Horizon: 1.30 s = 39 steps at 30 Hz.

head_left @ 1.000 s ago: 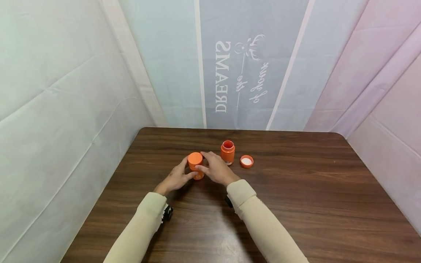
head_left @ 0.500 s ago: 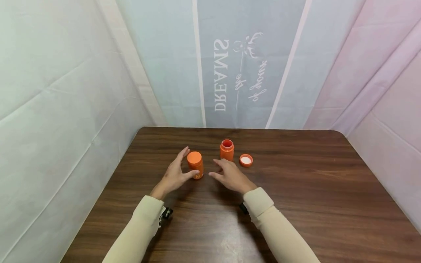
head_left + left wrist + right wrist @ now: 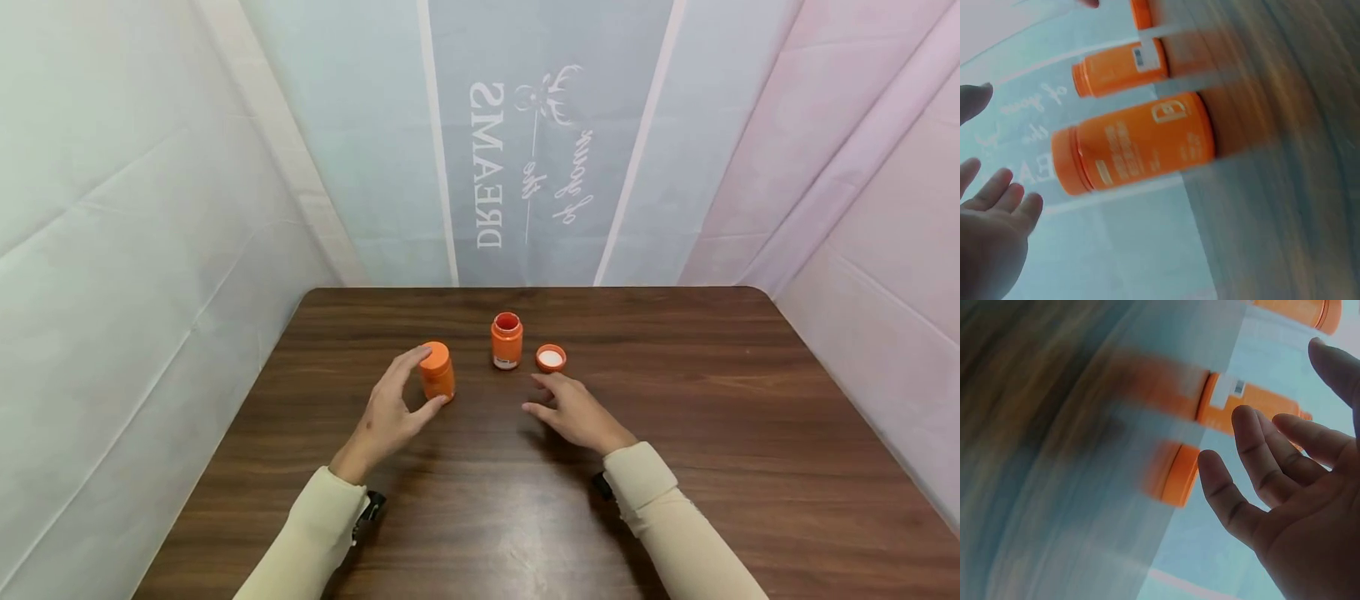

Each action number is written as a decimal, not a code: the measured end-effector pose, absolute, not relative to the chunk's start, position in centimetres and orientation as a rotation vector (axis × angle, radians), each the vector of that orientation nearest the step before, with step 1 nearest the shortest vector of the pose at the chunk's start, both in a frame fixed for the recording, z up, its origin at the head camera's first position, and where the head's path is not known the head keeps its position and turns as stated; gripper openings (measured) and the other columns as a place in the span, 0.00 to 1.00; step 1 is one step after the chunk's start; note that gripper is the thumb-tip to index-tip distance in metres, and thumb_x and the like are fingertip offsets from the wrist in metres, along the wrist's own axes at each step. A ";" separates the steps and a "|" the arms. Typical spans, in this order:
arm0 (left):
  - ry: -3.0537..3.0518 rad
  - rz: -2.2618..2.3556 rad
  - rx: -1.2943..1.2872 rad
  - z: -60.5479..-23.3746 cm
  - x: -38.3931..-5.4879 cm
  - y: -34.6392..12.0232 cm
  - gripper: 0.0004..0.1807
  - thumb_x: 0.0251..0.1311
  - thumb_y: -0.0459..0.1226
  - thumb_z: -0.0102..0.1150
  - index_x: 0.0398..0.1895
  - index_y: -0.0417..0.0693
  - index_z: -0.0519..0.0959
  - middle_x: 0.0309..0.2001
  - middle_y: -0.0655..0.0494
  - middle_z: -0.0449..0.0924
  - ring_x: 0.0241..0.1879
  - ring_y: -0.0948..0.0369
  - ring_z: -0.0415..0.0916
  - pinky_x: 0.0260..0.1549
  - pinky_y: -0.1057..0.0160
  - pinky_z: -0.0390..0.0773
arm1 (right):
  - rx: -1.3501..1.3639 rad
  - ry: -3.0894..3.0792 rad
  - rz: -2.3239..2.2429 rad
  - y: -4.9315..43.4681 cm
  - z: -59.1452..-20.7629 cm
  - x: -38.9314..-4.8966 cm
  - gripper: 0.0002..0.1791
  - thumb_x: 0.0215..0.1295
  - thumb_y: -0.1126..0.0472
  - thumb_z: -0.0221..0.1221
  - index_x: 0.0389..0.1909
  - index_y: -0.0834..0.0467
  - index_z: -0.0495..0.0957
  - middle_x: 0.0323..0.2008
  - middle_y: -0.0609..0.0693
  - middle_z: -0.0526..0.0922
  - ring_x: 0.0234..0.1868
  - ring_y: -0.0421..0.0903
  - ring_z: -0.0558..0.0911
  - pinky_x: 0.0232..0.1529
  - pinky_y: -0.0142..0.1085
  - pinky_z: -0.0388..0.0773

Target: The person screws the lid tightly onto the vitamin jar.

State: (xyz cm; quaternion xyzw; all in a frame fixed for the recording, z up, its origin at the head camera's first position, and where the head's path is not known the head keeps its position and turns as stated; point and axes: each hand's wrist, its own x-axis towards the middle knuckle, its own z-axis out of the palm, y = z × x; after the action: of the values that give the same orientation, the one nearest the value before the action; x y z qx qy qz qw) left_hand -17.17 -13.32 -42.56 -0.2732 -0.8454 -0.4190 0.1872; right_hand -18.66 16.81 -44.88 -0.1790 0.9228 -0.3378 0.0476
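A capped orange bottle [image 3: 438, 377] stands upright on the table, left of the middle. My left hand [image 3: 386, 417] is spread in front of it, thumb and fingers apart; the left wrist view shows a gap between the fingers and this bottle [image 3: 1141, 145]. Back and to its right is a second orange bottle [image 3: 507, 343], uncapped, its red mouth showing. Beside that one lies an orange lid [image 3: 551, 358], white inner side up. My right hand [image 3: 577, 414] hovers just in front of the lid, fingers loosely bent and holding nothing; the right wrist view shows the lid [image 3: 1180, 475] beyond the fingertips.
The dark wooden table [image 3: 720, 400] reaches out to both sides. Behind it hangs a pale blue curtain [image 3: 390, 150] with mirrored lettering, and white fabric [image 3: 135, 233] closes off the left side.
My right hand has let go of the capped bottle and moved right, to the front of the lid. My left hand has loosened from the bottle and drawn slightly back.
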 end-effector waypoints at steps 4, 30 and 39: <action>-2.379 -1.204 -0.874 -42.5 -17.4 -11.9 0.40 0.53 0.30 0.75 0.68 0.37 0.67 0.63 0.41 0.70 0.61 0.45 0.71 0.59 0.47 0.72 | -0.516 2.856 -0.986 18.1 -45.1 -18.7 0.34 0.70 0.52 0.63 0.69 0.67 0.68 0.61 0.61 0.76 0.54 0.55 0.79 0.52 0.51 0.76; -2.776 -1.449 -0.545 -44.5 -23.2 -3.6 0.54 0.60 0.44 0.71 0.79 0.42 0.45 0.76 0.41 0.51 0.74 0.46 0.52 0.68 0.44 0.57 | -0.404 2.968 -0.797 20.6 -46.8 -22.0 0.30 0.71 0.52 0.61 0.67 0.66 0.70 0.59 0.62 0.72 0.52 0.56 0.78 0.52 0.54 0.75; -2.770 -1.499 -0.440 -45.0 -24.8 -2.5 0.50 0.64 0.42 0.67 0.79 0.41 0.44 0.75 0.40 0.55 0.73 0.48 0.56 0.69 0.45 0.57 | -0.388 2.986 -0.688 19.9 -47.0 -22.8 0.29 0.72 0.52 0.60 0.68 0.63 0.70 0.63 0.67 0.69 0.58 0.63 0.75 0.55 0.60 0.72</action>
State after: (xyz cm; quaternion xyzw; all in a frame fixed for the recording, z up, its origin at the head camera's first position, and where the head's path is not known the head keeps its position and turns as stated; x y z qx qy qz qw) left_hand -24.76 -2.51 -44.96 -0.1384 -0.8708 -0.4713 -0.0196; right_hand -22.79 19.94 -47.01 -0.1256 0.9664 -0.2227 0.0263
